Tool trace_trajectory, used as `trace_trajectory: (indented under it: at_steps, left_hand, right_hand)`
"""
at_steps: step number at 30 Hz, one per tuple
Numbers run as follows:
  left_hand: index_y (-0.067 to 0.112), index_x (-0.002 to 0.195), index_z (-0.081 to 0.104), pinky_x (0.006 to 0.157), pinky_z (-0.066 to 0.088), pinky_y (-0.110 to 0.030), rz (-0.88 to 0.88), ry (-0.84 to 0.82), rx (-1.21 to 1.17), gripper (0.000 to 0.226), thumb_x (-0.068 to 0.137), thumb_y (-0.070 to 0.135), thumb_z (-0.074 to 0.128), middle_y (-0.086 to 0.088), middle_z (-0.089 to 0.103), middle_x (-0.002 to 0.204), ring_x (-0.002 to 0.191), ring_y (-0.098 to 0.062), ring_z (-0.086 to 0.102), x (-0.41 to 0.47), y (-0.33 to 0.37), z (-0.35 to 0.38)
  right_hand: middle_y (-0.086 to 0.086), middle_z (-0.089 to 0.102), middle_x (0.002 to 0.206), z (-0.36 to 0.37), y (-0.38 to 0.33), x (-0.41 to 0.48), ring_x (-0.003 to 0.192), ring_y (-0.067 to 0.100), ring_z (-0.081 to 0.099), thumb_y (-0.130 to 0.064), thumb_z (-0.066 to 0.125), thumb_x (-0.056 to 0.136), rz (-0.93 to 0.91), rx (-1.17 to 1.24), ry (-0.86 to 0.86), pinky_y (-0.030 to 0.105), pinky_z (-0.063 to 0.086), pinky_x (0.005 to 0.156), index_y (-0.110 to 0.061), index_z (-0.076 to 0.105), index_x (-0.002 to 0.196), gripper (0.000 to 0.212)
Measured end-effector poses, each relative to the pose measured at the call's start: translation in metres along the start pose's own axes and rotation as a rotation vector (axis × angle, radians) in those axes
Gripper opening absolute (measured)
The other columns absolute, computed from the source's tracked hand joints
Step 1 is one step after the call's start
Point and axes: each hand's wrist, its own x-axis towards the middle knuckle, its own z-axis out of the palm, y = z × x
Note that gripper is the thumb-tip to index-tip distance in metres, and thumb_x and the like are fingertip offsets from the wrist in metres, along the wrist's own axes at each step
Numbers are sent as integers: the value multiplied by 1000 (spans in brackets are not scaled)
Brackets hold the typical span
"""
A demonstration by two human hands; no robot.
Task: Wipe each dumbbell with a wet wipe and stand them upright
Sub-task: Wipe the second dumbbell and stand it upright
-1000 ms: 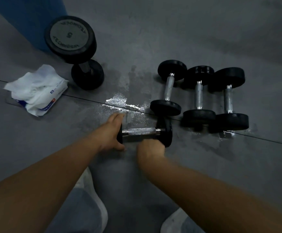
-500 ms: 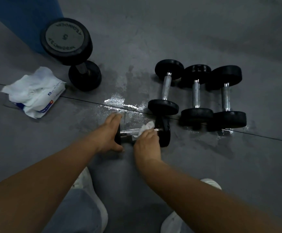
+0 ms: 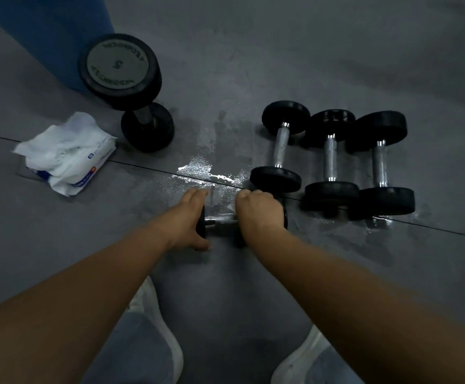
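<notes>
At the bottom of the frame, two white shoes [image 3: 153, 314] and blue-grey trouser knees sit on a dark grey floor [image 3: 253, 273], with two bare forearms reaching up the picture from the lower corners. Just above centre, both hands meet on a small dumbbell [image 3: 223, 218] that lies on its side on the floor, its chrome bar running left to right. The left hand [image 3: 189, 217] grips the dumbbell's left black end, fingers curved over the top and thumb on the near side. The right hand [image 3: 259, 212] is curled down over the right part of the bar, fingers closed, hiding most of the right end. A pale sliver of wet wipe [image 3: 230, 209] shows at this hand's left edge against the bar. Just beyond the hands, a shiny wet patch [image 3: 198, 167] spreads across a thin seam in the floor. To the right of centre, three more dumbbells [image 3: 330, 159] lie side by side, bars pointing up the frame, their black ends close together. At the left, an open pack of wipes [image 3: 68, 156] lies on the floor with white sheets bunched out of it. Further up and left, a larger dumbbell [image 3: 120, 67] stands upright on one end, its top face marked 5. Behind it, in the upper left corner, is a blue object [image 3: 45, 37].
</notes>
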Motion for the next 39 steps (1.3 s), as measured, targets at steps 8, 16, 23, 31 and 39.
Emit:
trace_trajectory:
  at_steps: [8, 16, 23, 31, 39]
  left_hand:
    - [18, 155, 6, 112, 35, -32, -1, 12, -21, 128, 59, 28, 91, -3, 6, 161, 141, -26, 33, 0, -3, 3]
    - [20, 155, 4, 113, 35, -35, -19, 7, -24, 133, 57, 33, 92, -1, 1, 162, 143, -25, 30, 1, -4, 4]
    - [20, 155, 4, 114, 34, -36, -6, 3, -43, 132, 57, 30, 92, -1, 3, 162, 143, -25, 30, 3, -5, 3]
    - [20, 155, 3, 113, 37, -39, -28, -14, -56, 133, 55, 26, 91, 0, 1, 162, 143, -27, 30, 7, -8, 6]
    - [17, 156, 2, 117, 29, -39, -47, -52, -47, 135, 57, 33, 92, -2, 0, 163, 147, -24, 20, 12, -8, -1]
  right_hand:
    - [11, 65, 96, 31, -28, -20, 92, 30, 59, -7, 49, 80, -157, 709, 118, 37, 46, 79, -9, 63, 93, 20]
    - [11, 68, 98, 26, -16, -4, 94, 31, 62, -17, 49, 89, -132, 496, -27, 33, 44, 77, -15, 64, 94, 16]
    - [10, 65, 101, 35, -33, -14, 95, 30, 59, -16, 56, 83, -172, 547, 78, 34, 42, 83, -14, 63, 96, 15]
    - [5, 58, 124, 52, -34, -14, 122, 24, 48, -21, 58, 81, -217, 452, 109, 41, 29, 106, -15, 56, 122, 41]
    - [1, 72, 88, 81, -42, -51, 77, 11, 66, 0, 47, 88, 306, 1363, 101, 10, 47, 70, -8, 73, 95, 27]
